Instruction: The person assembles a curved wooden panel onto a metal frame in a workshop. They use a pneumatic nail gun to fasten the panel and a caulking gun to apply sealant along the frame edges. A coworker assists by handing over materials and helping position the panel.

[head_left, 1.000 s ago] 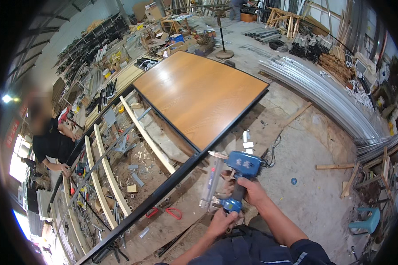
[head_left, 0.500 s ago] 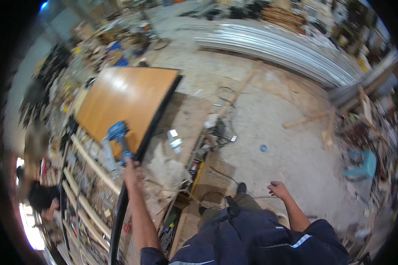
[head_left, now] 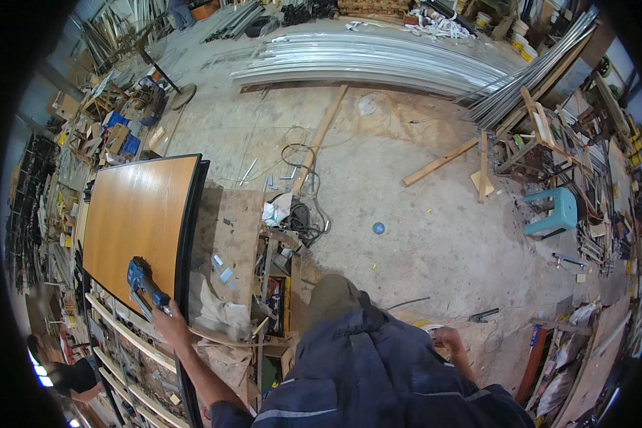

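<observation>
My left hand (head_left: 170,324) is closed round the handle of a blue nail gun (head_left: 140,277). The tool is over the near edge of a wood-coloured panel (head_left: 146,221) with black edging, on the left. The panel lies on a frame with pale wooden slats (head_left: 132,332) showing in front of it. At my right side, my right hand (head_left: 447,339) hangs low by my hip, close to a pale round rim (head_left: 429,327). Its fingers are partly hidden, so whether it holds anything cannot be made out.
A bench (head_left: 228,214) with scraps and crumpled sheeting adjoins the panel. Coiled black cable (head_left: 314,214) lies beyond it. On the floor are wooden strips (head_left: 441,162), a blue disc (head_left: 378,228) and a turquoise stool (head_left: 553,212). Long metal profiles (head_left: 378,60) are stacked at the back.
The view has swung right and become sharper. My left hand still grips the nail gun at the panel's near edge. My right hand has drawn in closer to my body.
</observation>
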`<state>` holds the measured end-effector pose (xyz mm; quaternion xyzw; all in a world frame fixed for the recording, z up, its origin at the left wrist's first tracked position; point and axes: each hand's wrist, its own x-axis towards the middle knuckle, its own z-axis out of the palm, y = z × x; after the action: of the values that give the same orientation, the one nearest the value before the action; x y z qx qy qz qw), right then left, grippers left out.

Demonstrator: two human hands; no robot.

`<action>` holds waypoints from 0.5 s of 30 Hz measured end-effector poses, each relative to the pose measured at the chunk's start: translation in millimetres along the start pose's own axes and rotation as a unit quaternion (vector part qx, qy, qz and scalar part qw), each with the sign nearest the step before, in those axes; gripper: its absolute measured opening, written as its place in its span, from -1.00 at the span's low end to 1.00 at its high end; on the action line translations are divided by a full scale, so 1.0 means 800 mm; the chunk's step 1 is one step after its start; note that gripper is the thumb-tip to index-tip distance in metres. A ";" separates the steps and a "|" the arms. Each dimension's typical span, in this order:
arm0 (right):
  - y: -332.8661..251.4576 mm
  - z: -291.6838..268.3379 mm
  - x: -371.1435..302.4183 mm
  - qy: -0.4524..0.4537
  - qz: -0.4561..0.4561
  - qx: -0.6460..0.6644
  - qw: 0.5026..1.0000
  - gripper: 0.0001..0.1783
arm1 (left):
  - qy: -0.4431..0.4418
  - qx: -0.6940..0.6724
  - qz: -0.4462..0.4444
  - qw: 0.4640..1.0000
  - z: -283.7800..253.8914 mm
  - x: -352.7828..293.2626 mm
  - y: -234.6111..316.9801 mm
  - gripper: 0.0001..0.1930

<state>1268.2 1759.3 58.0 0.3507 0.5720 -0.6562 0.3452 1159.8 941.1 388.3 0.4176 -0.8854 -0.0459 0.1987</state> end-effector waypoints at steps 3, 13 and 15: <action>-0.032 0.066 0.034 -0.058 -0.432 -0.587 0.682 -0.76 | -0.032 -0.157 0.069 0.985 0.006 -0.032 0.093 -0.64; -0.310 0.244 0.078 0.093 0.002 -0.070 0.993 -0.60 | -0.315 -0.308 0.185 0.878 0.162 -0.004 0.327 -0.75; -0.359 0.270 0.064 0.137 -0.011 -0.054 0.989 -0.63 | -0.361 -0.336 0.170 0.853 0.177 0.021 0.358 -0.75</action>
<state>982.3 1573.0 182.2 0.4119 0.6526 -0.5737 0.2743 888.8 1101.7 334.1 0.1222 -0.8826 -0.4540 -0.0021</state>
